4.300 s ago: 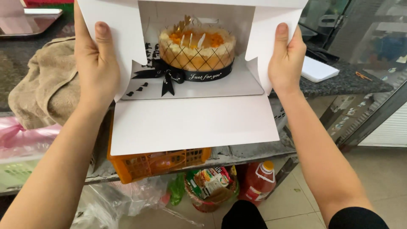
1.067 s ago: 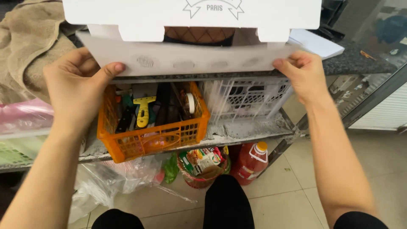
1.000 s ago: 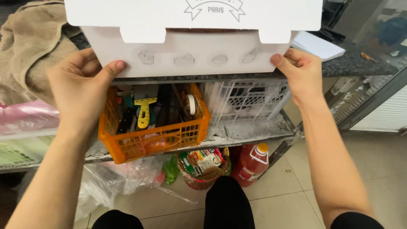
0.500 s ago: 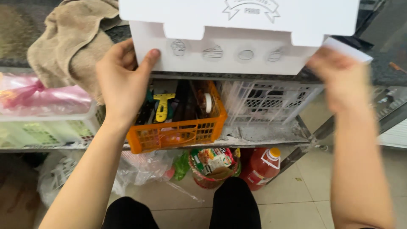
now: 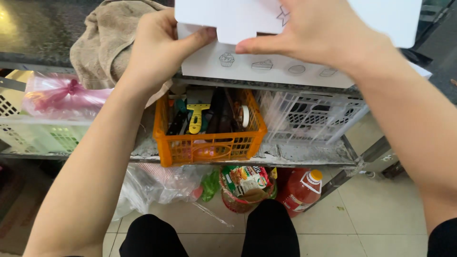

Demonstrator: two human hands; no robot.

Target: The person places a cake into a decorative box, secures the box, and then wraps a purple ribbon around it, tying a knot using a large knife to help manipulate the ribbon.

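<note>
Pressing on the white cardboard cake box (image 5: 266, 71) at the top centre of the frame, both hands work its front edge. The left hand (image 5: 159, 45) grips the box's left corner, thumb over the lid flap and fingers curled behind, clamped on the cardboard. The right hand (image 5: 319, 33) lies flat on the lid, its thumb pinching the tab against the front wall, which bears small drawings of pastries. The box rests on a dark stone counter (image 5: 43, 33) at the upper left, beside a beige towel (image 5: 104, 43). Below it, mid-frame, an orange crate (image 5: 209, 147) of tools sits on a shelf next to a white crate (image 5: 309, 119). A red bottle (image 5: 300, 190) stands on the tiled floor at lower centre.
</note>
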